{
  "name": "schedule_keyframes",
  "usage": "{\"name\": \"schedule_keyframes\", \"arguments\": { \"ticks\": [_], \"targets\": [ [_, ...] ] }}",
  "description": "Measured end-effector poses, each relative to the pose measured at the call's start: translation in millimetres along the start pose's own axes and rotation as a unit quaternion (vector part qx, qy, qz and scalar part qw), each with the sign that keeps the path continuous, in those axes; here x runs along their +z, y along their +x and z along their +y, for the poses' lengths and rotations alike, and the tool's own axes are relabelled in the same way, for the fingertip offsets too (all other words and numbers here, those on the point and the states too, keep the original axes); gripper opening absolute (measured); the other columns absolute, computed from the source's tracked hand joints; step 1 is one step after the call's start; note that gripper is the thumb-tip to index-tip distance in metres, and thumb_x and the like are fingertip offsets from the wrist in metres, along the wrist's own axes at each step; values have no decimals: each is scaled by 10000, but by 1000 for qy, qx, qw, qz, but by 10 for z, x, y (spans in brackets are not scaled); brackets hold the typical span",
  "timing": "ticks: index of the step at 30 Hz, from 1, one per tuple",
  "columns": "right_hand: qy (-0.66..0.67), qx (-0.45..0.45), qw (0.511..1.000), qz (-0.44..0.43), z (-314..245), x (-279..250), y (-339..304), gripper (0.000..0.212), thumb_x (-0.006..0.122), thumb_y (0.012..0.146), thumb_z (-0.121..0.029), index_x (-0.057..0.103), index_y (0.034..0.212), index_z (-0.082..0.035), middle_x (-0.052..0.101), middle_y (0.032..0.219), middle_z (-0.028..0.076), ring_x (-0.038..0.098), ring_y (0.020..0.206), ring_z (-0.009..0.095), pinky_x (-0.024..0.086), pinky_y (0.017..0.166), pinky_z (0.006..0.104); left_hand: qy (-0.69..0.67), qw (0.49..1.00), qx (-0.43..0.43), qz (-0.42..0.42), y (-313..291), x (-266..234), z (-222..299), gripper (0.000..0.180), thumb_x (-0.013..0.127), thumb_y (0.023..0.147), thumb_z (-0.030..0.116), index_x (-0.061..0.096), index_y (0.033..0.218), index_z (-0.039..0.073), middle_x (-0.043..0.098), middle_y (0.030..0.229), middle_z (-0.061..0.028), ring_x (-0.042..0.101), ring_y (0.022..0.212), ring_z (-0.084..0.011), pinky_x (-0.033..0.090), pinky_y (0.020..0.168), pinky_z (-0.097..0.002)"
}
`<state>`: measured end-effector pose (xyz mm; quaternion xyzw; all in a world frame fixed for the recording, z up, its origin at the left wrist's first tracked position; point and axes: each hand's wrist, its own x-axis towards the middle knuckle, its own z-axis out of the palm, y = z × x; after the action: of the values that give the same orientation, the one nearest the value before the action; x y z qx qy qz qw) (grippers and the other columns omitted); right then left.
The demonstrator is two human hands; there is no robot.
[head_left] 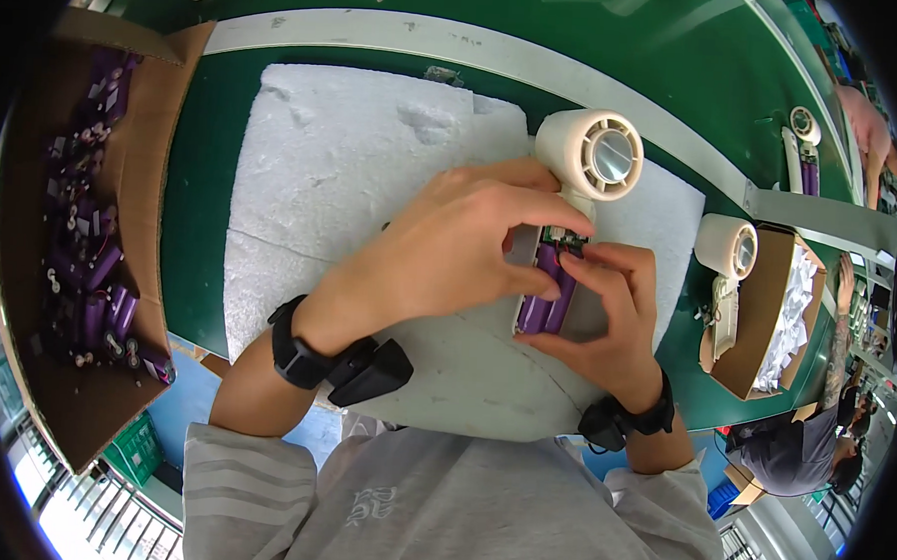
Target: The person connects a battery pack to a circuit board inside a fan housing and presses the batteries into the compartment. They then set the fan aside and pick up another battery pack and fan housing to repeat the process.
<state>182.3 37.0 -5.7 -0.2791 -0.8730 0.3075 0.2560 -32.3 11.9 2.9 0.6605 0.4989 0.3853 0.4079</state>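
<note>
A cream handheld fan point(579, 154) lies over a white foam pad point(303, 164), its round head pointing away from me and its handle casing uncovered. Inside the handle sit purple battery cells point(545, 302), with a small green circuit board point(560, 237) and thin wires above them. My left hand point(471, 231) is closed on the handle from the left, its fingers by the neck and its thumb on the cells. From the right, my right hand point(615, 312) pinches the battery cells between thumb and fingers, near the board. My fingers hide parts of the handle.
To the left stands a cardboard box point(147, 182) with many purple battery packs. At the right, another fan point(727, 247) rests against a smaller box point(751, 353) holding white pieces. A metal rail point(380, 25) crosses the green table; beyond it lies one more fan point(803, 135). Other people are at the far right.
</note>
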Motion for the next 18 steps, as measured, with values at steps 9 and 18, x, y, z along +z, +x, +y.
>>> {"name": "schedule_keyframes", "arguments": {
  "ticks": [9, 18],
  "targets": [
    [12, -8, 1000, -6, 57, 5, -13, 681, 936, 521, -209, 639, 1117, -66, 480, 1142, 129, 558, 941, 274, 511, 761, 355, -1, 999, -33, 12, -12, 26, 11, 503, 830, 587, 16, 714, 1066, 118, 631, 1085, -113, 663, 908, -255, 570, 754, -332],
    [6, -6, 1000, -12, 86, -8, -46, 777, 959, 467, -281, 603, 1124, -71, 467, 1149, 130, 553, 992, 285, 493, 794, 362, -27, 998, -51, 30, -8, 61, 8, 506, 833, 578, 10, 717, 1059, 114, 626, 1084, -135, 672, 904, -273, 578, 748, -336]
  ]
}}
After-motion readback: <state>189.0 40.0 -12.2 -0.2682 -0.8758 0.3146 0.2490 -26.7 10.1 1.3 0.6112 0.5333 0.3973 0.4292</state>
